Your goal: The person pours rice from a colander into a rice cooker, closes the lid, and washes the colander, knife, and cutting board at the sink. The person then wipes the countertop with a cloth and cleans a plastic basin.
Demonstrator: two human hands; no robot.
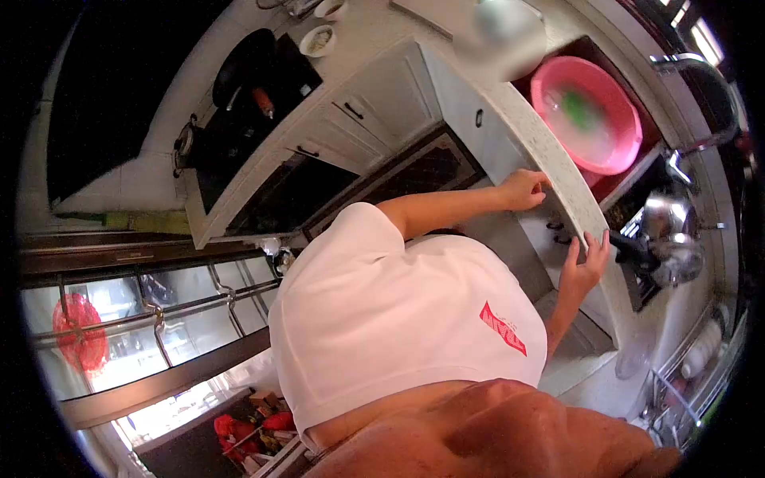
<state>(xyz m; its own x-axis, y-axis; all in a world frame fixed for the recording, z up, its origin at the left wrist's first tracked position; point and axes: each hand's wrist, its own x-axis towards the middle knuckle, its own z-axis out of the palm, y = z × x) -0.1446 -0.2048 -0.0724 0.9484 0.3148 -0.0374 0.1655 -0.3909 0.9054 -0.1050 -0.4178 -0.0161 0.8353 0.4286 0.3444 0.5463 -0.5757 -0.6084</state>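
Observation:
My left hand [524, 190] is beside the counter's front edge, in front of the lower cabinets. Its fingers are curled in, and I cannot see whether anything is inside them. My right hand [586, 261] rests at the edge of the pale speckled counter [570, 163], its fingers apart and holding nothing visible. Just past my hands, a pink basin [625, 155] sits in the sink, with cloudy liquid and a blurred green thing [579, 110] in it. A shiny metal kettle [673, 239] with a black handle stands to the right of my right hand.
A curved faucet [721, 111] rises behind the basin. Dishes [701, 350] sit by a wire rack at lower right. A black wok [243, 68] stands on the stove at upper left, with small white bowls [319, 40] near it. Dark cabinet handles [558, 231] stick out below the counter.

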